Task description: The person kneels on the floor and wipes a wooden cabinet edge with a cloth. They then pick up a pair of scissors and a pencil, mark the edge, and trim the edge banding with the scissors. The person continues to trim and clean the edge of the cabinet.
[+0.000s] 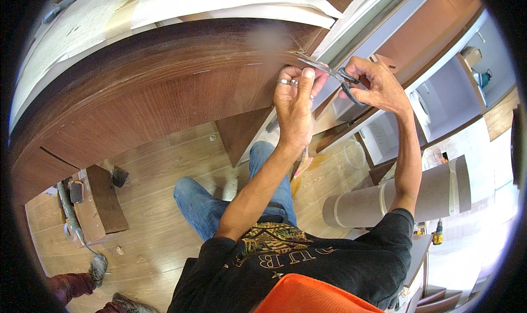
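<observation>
My right hand (379,85) grips a pair of scissors (334,72) by their dark handle loops, with fingers and thumb through or around them. The metal blades point left and lie apart, reaching to the right end of a long curved brown wood-grain panel (164,101). Just below the blades, my left hand (296,107) is raised with the thumb upward and the fingers curled, rings on them. Its fingers are closed by the panel's end; what they pinch, if anything, is too small to make out.
Open shelving (444,110) stands at the right. A large grey-brown roll (395,195) lies below it, near a yellow-black drill (437,233). At lower left are a cardboard box (99,203), a long tube-shaped tool (69,211) and another person's shoe (99,269).
</observation>
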A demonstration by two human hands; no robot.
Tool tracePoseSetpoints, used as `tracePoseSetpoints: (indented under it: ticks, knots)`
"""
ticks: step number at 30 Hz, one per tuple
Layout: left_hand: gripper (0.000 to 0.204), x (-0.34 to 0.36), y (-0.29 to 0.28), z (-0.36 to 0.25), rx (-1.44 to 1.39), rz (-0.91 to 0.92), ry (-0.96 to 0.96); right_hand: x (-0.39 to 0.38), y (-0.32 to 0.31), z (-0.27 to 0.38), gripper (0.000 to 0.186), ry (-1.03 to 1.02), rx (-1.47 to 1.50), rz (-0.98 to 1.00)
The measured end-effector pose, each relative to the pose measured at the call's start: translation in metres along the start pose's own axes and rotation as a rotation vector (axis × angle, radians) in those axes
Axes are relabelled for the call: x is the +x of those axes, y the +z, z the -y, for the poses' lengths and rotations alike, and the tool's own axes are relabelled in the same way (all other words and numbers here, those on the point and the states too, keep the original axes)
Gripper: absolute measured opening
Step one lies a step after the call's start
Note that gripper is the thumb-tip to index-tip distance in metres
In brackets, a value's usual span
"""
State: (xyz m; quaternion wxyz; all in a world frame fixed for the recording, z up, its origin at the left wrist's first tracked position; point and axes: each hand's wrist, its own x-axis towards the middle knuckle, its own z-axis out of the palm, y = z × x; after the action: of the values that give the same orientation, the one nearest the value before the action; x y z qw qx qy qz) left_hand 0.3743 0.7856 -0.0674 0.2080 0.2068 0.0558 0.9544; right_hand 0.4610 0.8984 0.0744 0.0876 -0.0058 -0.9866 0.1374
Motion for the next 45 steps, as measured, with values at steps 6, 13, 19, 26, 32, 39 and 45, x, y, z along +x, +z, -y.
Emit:
tracePoseSetpoints:
  ticks: [6,13,19,26,32,39,45]
  knots:
    - [0.011,0.0,-0.001,0.0,-0.002,0.003,0.004,0.0,0.0,-0.003,0.027,0.004,-0.058,-0.007]
    - [0.012,0.001,-0.002,0.0,0.011,0.005,-0.005,0.009,-0.004,-0.006,0.018,0.025,-0.094,0.061]
    - [0.012,0.001,-0.002,0.002,0.002,0.004,0.004,0.007,0.0,-0.005,0.028,-0.001,0.0,0.008]
    - [0.012,0.0,-0.001,0.0,0.013,0.0,0.004,0.007,-0.003,-0.002,0.026,0.024,-0.018,0.027]
    - [0.01,0.001,-0.001,0.0,0.033,-0.008,-0.001,0.013,-0.005,-0.006,0.02,0.019,-0.099,0.067]
    - [0.011,0.0,-0.003,0.0,0.015,0.009,0.005,0.013,-0.004,-0.002,0.025,0.013,-0.036,0.037]
    - [0.009,0.0,0.0,-0.001,0.016,-0.008,-0.007,0.01,-0.003,-0.007,0.025,0.035,-0.046,0.025]
